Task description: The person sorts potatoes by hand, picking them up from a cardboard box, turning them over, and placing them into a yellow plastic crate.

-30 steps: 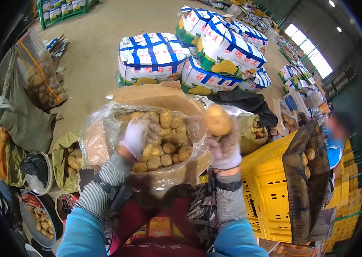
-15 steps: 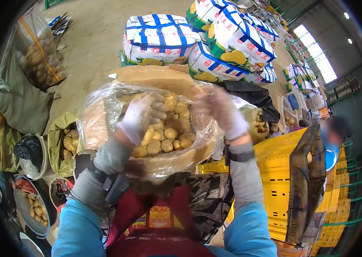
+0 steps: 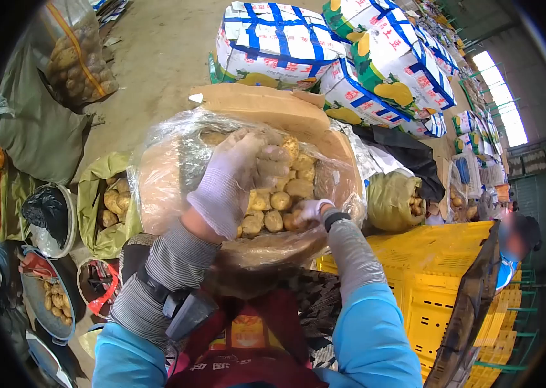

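A cardboard box (image 3: 260, 103) lined with clear plastic film (image 3: 163, 149) stands in front of me, with rows of potatoes (image 3: 281, 201) inside. My left hand (image 3: 241, 169), in a whitish glove, is over the box's left part, fingers curled toward the potatoes; whether they hold one is hidden. At the box's right front side is my right hand (image 3: 312, 211), also gloved, its fingertips down against the potatoes near the film; its grasp cannot be made out.
Printed potato cartons (image 3: 279, 39) are stacked beyond the box. Yellow crates (image 3: 415, 271) stand at the right, a person (image 3: 518, 239) behind them. Green sacks (image 3: 102, 207), a bucket (image 3: 50, 220) and a basin of potatoes (image 3: 47, 294) are at the left.
My right hand has moved down from the box's far right edge to the potatoes at its near right. My left hand has shifted slightly. The view has turned, so the surroundings sit further right.
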`<act>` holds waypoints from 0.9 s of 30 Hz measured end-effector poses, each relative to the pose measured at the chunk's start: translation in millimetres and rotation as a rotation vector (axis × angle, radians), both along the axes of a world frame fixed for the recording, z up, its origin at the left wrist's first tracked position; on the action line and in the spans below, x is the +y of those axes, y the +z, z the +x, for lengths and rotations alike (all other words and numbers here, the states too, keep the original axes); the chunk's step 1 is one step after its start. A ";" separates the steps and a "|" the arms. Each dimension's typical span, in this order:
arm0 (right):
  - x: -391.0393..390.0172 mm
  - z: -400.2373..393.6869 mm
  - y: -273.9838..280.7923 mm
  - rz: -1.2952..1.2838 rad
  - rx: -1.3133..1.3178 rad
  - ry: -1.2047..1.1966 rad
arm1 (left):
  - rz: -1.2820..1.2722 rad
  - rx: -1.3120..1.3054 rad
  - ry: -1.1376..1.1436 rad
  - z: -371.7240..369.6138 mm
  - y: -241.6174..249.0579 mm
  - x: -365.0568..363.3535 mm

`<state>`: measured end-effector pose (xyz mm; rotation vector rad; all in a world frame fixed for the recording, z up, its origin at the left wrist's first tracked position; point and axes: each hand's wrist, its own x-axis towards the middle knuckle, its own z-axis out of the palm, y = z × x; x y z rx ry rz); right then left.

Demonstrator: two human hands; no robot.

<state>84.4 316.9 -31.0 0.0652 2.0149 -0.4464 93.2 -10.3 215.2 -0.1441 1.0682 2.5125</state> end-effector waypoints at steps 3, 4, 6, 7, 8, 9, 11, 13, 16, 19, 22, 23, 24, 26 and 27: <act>-22.7 -6.6 77.5 -0.602 -0.148 -0.680 | -0.179 0.016 -0.055 0.5 1.5 16.6; -31.3 -10.0 96.3 -0.801 -0.199 -0.775 | -0.287 0.031 -0.086 0.3 0.3 23.3; -79.5 -0.2 155.6 -0.989 0.052 -0.845 | -0.570 0.292 -0.121 5.6 -5.6 36.7; -84.6 -1.3 166.9 -1.052 0.063 -0.826 | -0.589 0.389 -0.129 9.3 -8.1 37.1; -89.8 -2.3 178.2 -1.115 0.072 -0.807 | -0.610 0.489 -0.132 12.6 -9.8 35.6; -86.3 -6.5 184.3 -1.144 -0.037 -0.739 | -0.532 0.450 -0.145 14.4 -9.7 33.5; -75.3 -27.3 150.0 -0.948 -0.003 -0.603 | -0.283 0.236 -0.177 14.2 -8.1 28.0; -61.9 -45.0 99.1 -0.374 0.207 -0.184 | 0.177 0.000 -0.222 12.7 -9.3 15.3; -60.3 -36.5 29.6 0.253 0.220 0.170 | 0.380 -0.061 -0.175 3.8 -29.4 9.0; -46.2 -17.3 -54.5 0.509 -0.066 0.283 | 0.200 0.137 -0.144 -1.0 -31.3 4.5; -28.5 -6.0 -147.0 0.579 -0.106 0.233 | 0.399 0.176 -0.223 -11.0 -29.1 -6.5; -36.0 1.6 -139.0 0.591 -0.081 0.186 | 0.028 0.390 -0.094 -4.4 -18.6 -3.1; -43.7 6.9 -125.1 0.605 -0.053 0.136 | -0.347 0.597 0.036 -1.0 -12.9 -0.9; -38.8 10.6 -120.4 0.527 0.122 0.174 | -0.426 0.653 0.038 -7.0 -28.2 -1.7; -26.6 13.8 -119.8 0.429 0.261 0.263 | -0.467 0.680 0.039 -8.9 -33.7 -2.7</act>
